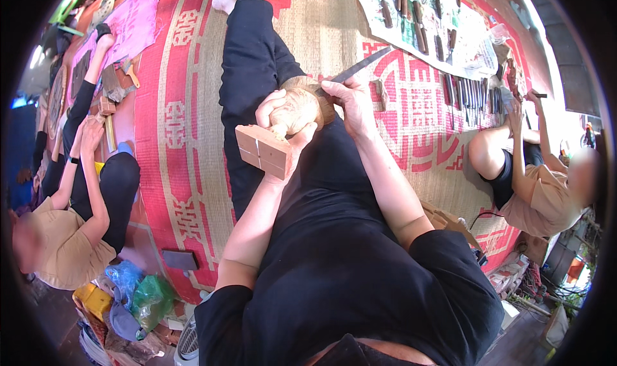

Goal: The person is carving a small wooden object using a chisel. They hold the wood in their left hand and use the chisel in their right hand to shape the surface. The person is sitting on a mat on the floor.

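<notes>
Clad in a black shirt, clasping a block-based wooden piece in the left hand, seemingly to steady it, pinching a flat tool in the right hand.

bare forearms both angled forward and inward, elbows bent, left hand curled in a pretty snug grip, right hand kinda pinching, thumb pointing left
</notes>
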Tool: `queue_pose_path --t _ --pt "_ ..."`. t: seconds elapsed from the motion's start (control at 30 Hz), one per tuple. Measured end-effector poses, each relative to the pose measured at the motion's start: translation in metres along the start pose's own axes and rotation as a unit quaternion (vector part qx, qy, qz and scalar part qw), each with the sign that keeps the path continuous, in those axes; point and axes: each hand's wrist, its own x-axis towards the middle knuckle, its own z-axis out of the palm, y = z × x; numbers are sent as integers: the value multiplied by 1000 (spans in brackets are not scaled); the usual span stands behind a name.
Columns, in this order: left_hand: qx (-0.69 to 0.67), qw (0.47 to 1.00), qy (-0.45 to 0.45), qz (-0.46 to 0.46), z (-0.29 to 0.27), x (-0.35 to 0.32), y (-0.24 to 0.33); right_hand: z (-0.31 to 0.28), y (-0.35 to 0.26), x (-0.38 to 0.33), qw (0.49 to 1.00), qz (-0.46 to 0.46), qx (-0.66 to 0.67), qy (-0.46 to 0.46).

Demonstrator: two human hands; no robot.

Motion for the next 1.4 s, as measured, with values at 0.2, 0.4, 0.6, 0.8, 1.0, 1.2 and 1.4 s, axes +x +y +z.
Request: queue_pose_path --t 0.2,0.4,0.6,0.8,1.0,1.2,1.4 --pt "71 995 -23 62 -4 -1 -6 -16 -9 12 997 17 68 30" --pt "11 1000 3 24 0 0 -3 -6 8 -7 999 8 38 6" --pt "54 998 -9 40 -2 -1 -4 -20 0 2 994 12 112 11" --pt "-17 1000 16 0 1 0 -1 -11 18 -8 992 8 122 9" --pt "53 997 -7 53 -2 -2 -9 -21 15 -2 986 20 160 32" --pt "-30 999 22 -4 3 -1 -3 -14 26 -12 990 8 141 17" --pt "26 999 -1 30 -2 -3 -10 -21 12 -8 985 10 170 35"
